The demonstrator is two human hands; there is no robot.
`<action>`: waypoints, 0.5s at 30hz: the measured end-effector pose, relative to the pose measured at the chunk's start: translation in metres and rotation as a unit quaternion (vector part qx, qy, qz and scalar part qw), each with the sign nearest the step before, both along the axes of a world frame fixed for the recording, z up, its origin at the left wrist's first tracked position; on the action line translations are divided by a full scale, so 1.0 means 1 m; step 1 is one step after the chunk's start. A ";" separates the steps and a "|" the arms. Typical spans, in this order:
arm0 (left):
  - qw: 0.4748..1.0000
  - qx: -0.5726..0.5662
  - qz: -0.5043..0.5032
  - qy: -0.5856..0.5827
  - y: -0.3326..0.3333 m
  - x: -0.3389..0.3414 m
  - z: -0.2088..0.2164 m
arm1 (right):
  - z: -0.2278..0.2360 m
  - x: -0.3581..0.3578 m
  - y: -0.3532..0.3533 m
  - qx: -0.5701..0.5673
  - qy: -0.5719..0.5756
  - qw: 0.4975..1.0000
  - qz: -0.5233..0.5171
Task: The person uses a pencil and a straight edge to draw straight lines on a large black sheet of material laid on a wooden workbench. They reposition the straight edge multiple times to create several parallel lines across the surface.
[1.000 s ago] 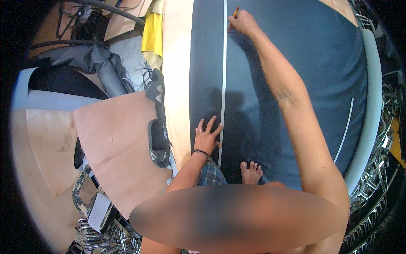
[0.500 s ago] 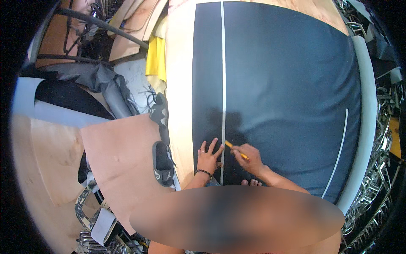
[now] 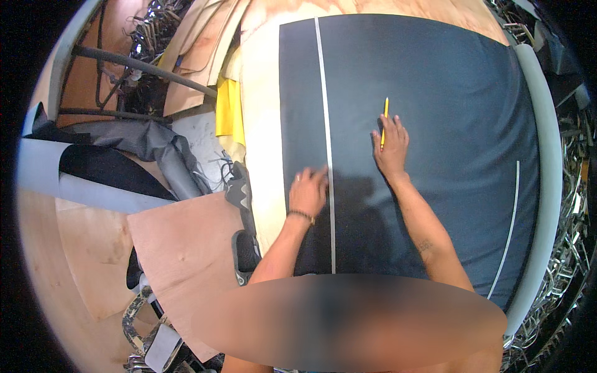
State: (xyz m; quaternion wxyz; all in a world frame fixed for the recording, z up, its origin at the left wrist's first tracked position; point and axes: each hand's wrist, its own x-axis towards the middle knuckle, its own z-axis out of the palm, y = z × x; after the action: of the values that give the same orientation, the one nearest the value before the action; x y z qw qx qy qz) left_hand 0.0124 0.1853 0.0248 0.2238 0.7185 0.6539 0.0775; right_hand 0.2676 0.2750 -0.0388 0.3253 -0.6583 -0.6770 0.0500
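Pencil (image 3: 386,109): one; your right hand (image 3: 393,146) held it, fingers loosely spread.
Strips (image 3: 328,138): two; your left hand (image 3: 307,196), fingers half-curled, was beside the longer.

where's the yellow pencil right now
In the head view, the yellow pencil is at the right hand, its tip pointing past the fingers over the dark sheet, right of the long white strip.
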 end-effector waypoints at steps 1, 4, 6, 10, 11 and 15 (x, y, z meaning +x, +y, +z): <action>0.995 0.100 0.024 -0.017 0.024 0.005 -0.010 | -0.005 -0.002 0.000 -0.005 -0.023 1.000 0.004; 0.979 0.193 0.056 -0.018 0.080 0.016 -0.042 | -0.013 -0.006 -0.001 -0.032 -0.063 0.997 0.008; 0.978 0.192 0.076 0.033 0.094 0.021 -0.058 | -0.015 -0.004 -0.001 -0.042 -0.076 0.996 0.009; 0.961 0.257 0.093 0.041 0.092 0.026 -0.075 | -0.016 -0.003 0.000 -0.040 -0.074 0.996 0.013; 0.961 0.257 0.089 0.042 0.091 0.026 -0.076 | -0.016 -0.004 0.001 -0.038 -0.073 0.997 0.012; 0.966 0.240 0.083 0.042 0.090 0.026 -0.076 | -0.009 -0.005 -0.001 -0.044 -0.057 0.997 0.012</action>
State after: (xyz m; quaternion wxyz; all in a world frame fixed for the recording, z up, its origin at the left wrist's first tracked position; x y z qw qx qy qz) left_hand 0.0385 0.2755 -0.0513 0.0101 0.6973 0.6821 0.2203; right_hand 0.2626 0.2739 -0.0478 0.2565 -0.6655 -0.6995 0.0456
